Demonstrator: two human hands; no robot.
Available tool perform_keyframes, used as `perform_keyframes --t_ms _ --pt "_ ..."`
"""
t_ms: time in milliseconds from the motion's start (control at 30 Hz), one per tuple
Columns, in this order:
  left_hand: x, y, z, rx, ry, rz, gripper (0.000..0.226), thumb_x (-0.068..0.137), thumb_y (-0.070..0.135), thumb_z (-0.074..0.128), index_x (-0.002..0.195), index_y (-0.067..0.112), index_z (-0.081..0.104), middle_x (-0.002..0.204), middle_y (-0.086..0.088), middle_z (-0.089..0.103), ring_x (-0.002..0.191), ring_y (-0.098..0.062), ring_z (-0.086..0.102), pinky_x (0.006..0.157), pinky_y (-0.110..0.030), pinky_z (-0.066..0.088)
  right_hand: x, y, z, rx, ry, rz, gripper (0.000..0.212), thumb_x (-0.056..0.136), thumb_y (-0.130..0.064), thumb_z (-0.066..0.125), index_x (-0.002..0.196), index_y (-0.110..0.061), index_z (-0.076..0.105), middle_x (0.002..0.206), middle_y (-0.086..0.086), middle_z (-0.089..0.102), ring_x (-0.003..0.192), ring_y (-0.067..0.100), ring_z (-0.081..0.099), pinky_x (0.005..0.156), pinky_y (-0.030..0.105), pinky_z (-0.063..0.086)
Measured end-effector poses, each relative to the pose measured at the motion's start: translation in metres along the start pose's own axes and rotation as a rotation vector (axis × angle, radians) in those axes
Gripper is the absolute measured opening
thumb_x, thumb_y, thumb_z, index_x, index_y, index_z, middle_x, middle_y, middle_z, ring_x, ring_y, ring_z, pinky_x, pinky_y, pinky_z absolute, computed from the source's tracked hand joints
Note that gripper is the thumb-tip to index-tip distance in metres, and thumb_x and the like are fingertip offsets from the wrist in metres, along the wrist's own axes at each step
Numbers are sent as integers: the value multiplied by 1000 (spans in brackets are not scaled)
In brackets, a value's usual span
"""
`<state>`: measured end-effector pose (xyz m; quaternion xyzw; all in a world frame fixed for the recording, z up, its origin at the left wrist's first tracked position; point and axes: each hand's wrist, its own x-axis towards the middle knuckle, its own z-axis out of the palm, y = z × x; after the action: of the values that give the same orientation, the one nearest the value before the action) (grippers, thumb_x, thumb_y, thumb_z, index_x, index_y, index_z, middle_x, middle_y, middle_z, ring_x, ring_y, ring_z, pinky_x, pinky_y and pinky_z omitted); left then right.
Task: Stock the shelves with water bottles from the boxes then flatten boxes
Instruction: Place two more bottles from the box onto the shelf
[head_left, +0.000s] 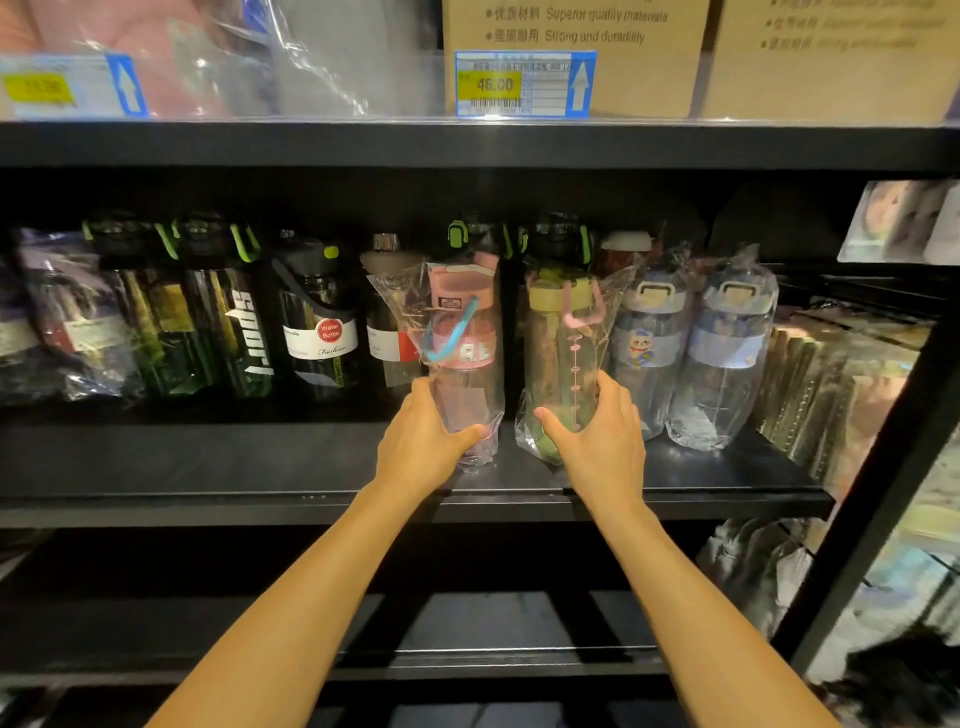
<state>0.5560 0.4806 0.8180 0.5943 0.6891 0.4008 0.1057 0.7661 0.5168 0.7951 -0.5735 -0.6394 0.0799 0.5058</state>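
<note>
Clear plastic wrapping covers the two bottles at the centre of the frame. The left hand (421, 441) grips the lower part of the pink-lidded bottle (465, 338), thumb across the front and fingers curled round behind. The right hand (597, 436) holds the lower part of the yellow-lidded bottle (563, 343) in the same way. Both bottles are upright with a narrow gap between them, and the bottoms of their wrappers reach the black shelf (260, 457).

Just right of the yellow-lidded bottle stand two wrapped blue-lidded bottles (727, 353), side by side. To the left, further back on the same shelf, a row of dark bottles (317, 322) runs toward the left edge, some with green clips on their lids.

On the level above, at the top centre of the frame, a yellow price tag (524, 83) reading 46.00 hangs in front of a cardboard box (571, 31).
</note>
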Motion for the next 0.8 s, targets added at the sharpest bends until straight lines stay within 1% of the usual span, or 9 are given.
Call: perform_keyframes --t_ms 133,200,267,300,367,467,533,633,800 --pt "5 6 7 26 -5 11 76 81 49 85 136 21 42 139 1 58 121 -23 60 86 -36 48 1 1 0 64 -18 19 82 87 -54 78 152 -21 40 146 -5 55 129 20 54 102 39 47" --pt "8 8 11 33 -6 9 74 81 51 85 134 23 43 138 2 59 120 -23 61 85 -35 46 1 0 0 96 -12 16 79 88 -49 80 149 -23 39 144 -5 57 118 20 61 96 39 49" --pt "10 9 14 36 -3 0 72 81 52 84 133 24 43 137 3 60 119 -22 61 85 -37 46 0 -1 0 126 1 -3 69 89 -42 82 143 -26 42 139 -8 56 107 14 59 88 32 45" --pt "11 9 15 38 0 -2 72 81 52 84 133 25 43 137 3 60 119 -23 62 85 -37 46 0 -1 -1 131 10 -15 67 89 -40 82 142 -26 44 138 -8 55 107 12 57 87 30 43" --pt "11 9 17 41 1 -3 71 82 51 83 134 24 43 138 2 60 119 -23 62 86 -38 47 -1 0 0 106 27 -28 66 91 -42 80 145 -27 45 138 -7 53 113 11 54 90 32 45" --pt "12 9 18 34 6 -3 72 82 51 84 135 22 43 138 2 60 120 -24 62 89 -42 49 -1 3 2 -45 60 -42 72 93 -49 75 152 -21 45 142 0 53 126 21 47 94 40 46" --pt "11 10 20 31 13 -3 72 82 52 83 135 23 44 137 2 61 119 -23 62 87 -41 49 -1 3 4 -69 60 -41 73 94 -49 73 153 -18 45 142 3 54 128 25 48 95 41 46" --pt "11 13 24 34 17 1 71 82 51 83 133 21 44 135 2 61 118 -23 63 86 -38 48 0 3 4 -32 44 -10 73 94 -47 73 154 -16 43 143 2 55 130 26 51 101 41 45" --pt "11 17 21 36 -6 -20 72 82 51 84 131 17 44 133 -3 61 117 -27 63 91 -45 55 -3 1 3 0 55 -8 68 93 -38 78 147 -16 44 141 1 54 124 23 59 98 45 53"
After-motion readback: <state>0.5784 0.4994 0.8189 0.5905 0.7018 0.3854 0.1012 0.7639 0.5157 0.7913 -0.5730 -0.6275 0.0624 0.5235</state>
